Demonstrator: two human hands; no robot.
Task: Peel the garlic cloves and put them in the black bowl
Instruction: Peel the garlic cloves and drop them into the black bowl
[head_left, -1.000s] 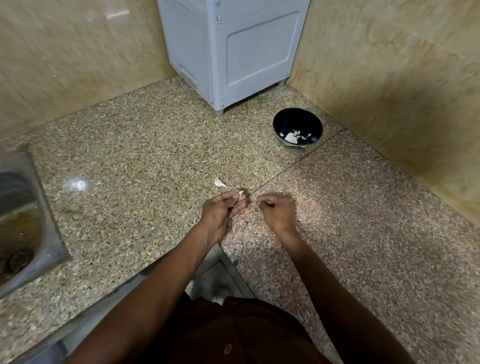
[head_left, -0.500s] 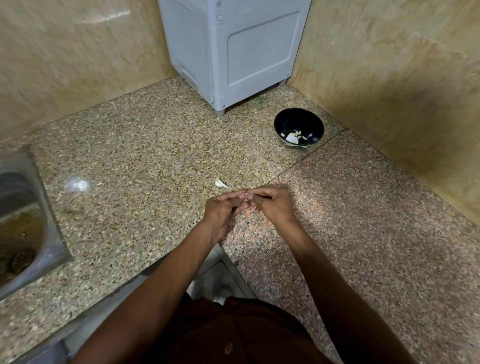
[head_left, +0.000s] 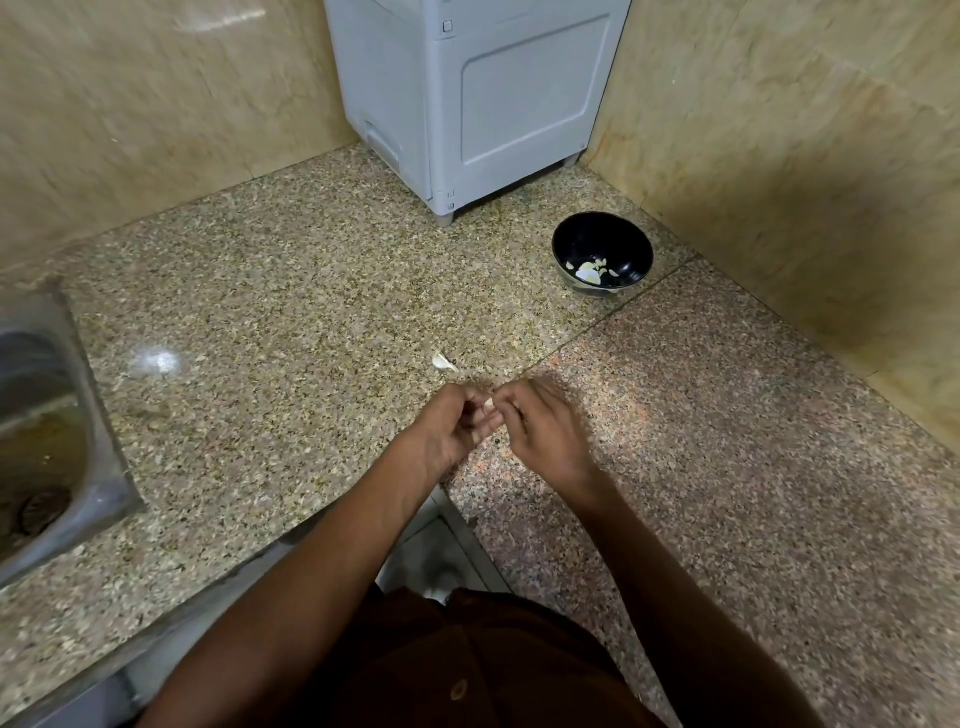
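A small pale garlic clove shows between the fingertips of both hands, just above the granite counter near its inner corner. My left hand pinches it from the left, and my right hand has its fingers curled against it from the right; most of the clove is hidden. A loose white piece of garlic lies on the counter just beyond my hands. The black bowl stands far right near the wall, with several pale garlic pieces in its bottom.
A grey appliance stands in the back corner, just left of the bowl. A steel sink is set into the counter at the far left. Tiled walls close the back and right sides. The counter's edge runs below my forearms.
My hands stayed together over the same spot; the fingers shifted on the clove, and the right hand's fingers now look blurred from motion. The bowl and loose piece have not moved.
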